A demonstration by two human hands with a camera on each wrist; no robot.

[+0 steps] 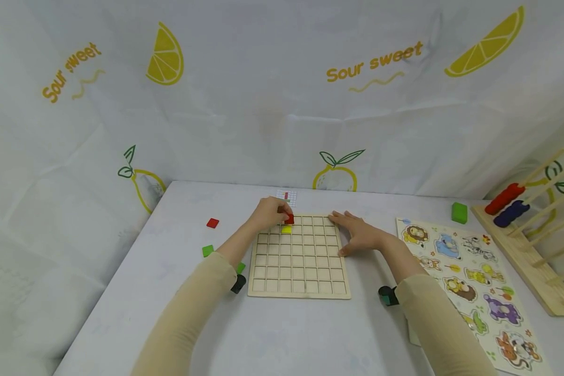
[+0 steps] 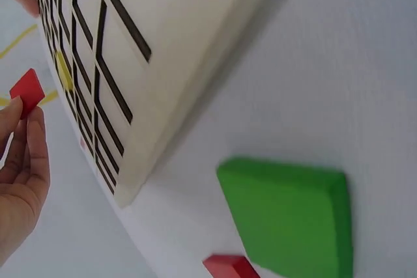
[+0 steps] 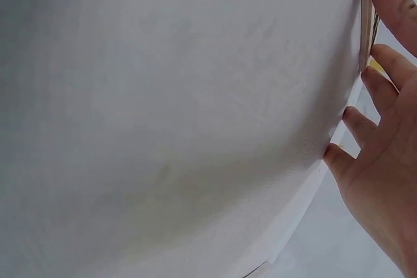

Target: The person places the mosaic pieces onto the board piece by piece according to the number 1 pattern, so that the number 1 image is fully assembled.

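My left hand (image 1: 269,212) pinches a red square tile (image 2: 27,92) between thumb and fingers, over the far left part of a wooden grid board (image 1: 298,291). Just below that tile in the head view, a yellow tile (image 1: 286,229) sits in one of the board's squares. My right hand (image 1: 361,233) rests at the board's far right corner, its fingers spread and the thumb along the right edge. In the right wrist view the fingertips (image 3: 331,153) touch the table beside the board's edge.
Left of the board lie a red tile (image 1: 212,223) and green tiles (image 1: 208,250). A small pattern card (image 1: 291,197) lies behind it. An animal puzzle board (image 1: 456,271), a green block (image 1: 459,212) and a wooden rack (image 1: 536,261) with red and blue pieces stand on the right.
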